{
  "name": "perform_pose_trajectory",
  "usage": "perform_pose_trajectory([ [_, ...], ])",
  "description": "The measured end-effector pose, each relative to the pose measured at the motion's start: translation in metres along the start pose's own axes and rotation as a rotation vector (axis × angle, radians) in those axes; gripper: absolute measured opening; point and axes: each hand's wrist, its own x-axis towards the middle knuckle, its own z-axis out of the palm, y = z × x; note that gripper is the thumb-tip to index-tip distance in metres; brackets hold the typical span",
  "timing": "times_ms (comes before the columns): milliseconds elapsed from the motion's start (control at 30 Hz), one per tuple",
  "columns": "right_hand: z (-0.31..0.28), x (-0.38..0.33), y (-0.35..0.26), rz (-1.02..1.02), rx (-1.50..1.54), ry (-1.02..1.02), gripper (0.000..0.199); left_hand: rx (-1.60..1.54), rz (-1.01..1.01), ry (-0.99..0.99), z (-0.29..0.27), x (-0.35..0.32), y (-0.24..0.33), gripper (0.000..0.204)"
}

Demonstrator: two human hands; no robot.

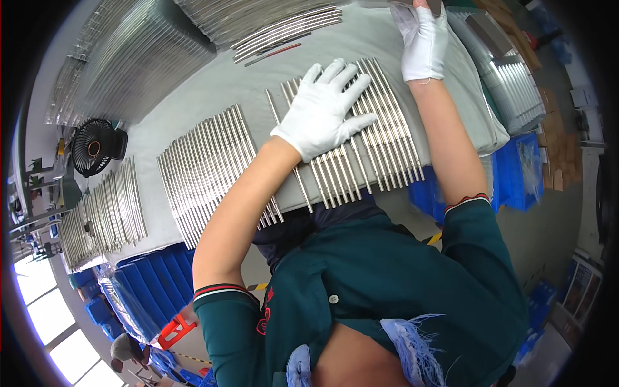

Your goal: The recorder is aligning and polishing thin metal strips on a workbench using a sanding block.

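Note:
My left hand, in a white glove, lies palm down with fingers spread on a row of slim silver metal rods. The rods lie side by side on the grey-covered table, and part of the row is hidden under the glove. One single rod lies slightly apart, left of that row. Farther left is another close-packed group of rods. My right hand, also gloved, is at the table's far right, at the upper picture edge. Its fingers are curled about a dark greyish piece, mostly cut off, whose kind I cannot make out.
Stacked clear plastic trays stand at the far left, and more trays at the right. A small black fan sits near further rods. Several rods and a thin red stick lie at the back. Blue bins stand below the table.

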Motion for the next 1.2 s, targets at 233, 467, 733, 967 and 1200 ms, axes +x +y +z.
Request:
perform_pose_trajectory([
  [233, 0.001, 0.0, 0.001, -0.019, 0.052, 0.003, 0.047, 0.027, -0.032, 0.038, -0.013, -0.009, 0.002, 0.068],
  [467, -0.006, 0.008, 0.012, -0.066, -0.066, 0.038, 0.05, -0.081, 0.043, 0.035, 0.024, 0.022, 0.065, 0.077],
  [733, -0.03, 0.018, 0.024, -0.118, -0.072, -0.072, 0.048, -0.036, -0.085, -0.084, -0.008, -0.033, 0.057, 0.072],
  [967, -0.02, 0.007, 0.029, -0.064, -0.089, -0.06, 0.049, -0.045, -0.188, -0.135, -0.033, -0.073, 0.061, 0.083],
  [1200, -0.026, 0.004, 0.043, 0.131, -0.049, -0.119, 0.056, -0.049, -0.137, -0.203, -0.036, -0.071, 0.056, 0.084],
])
